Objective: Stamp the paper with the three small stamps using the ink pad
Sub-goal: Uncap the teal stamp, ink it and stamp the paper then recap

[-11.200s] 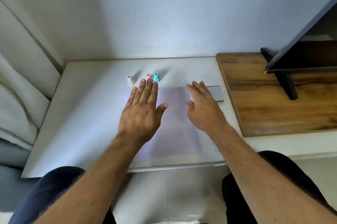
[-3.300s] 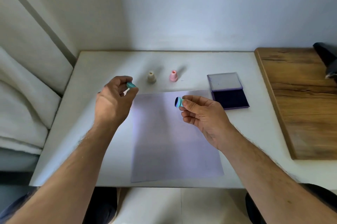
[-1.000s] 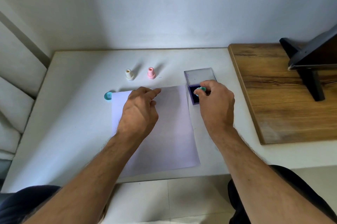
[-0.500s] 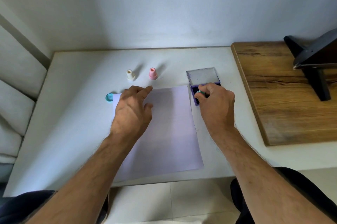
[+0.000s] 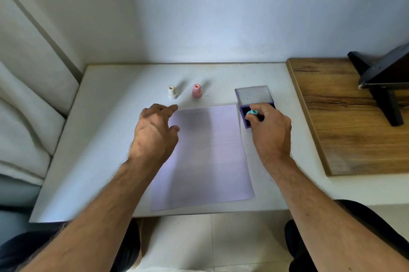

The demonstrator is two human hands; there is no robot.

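- The right hand pinches the teal stamp between thumb and curled fingertips, holding it down over the dark inked half of the ink pad; whether the stamp face touches the ink cannot be told, as the fingers cover it
- The left hand holds nothing; its fingers are loosely bent and spread, with the fingertips at the far left corner of the paper and the palm over the sheet's left edge
- The two hands are well apart, one on each side of the paper's far end
- The ink pad lies open just beside the paper's far right corner, its clear lid folded back flat on the bench on the far side
- The paper is a pale lilac sheet lying flat, its near edge close to the bench's front edge; no stamped marks can be made out on it
- The white stamp and the pink stamp stand upright side by side on the bench, apart from each other, just beyond the paper's far edge and past the left fingertips
- A wooden board lies along the bench's right side, carrying a black stand
- A pale wall rises behind the bench, and white cushions lie to its left
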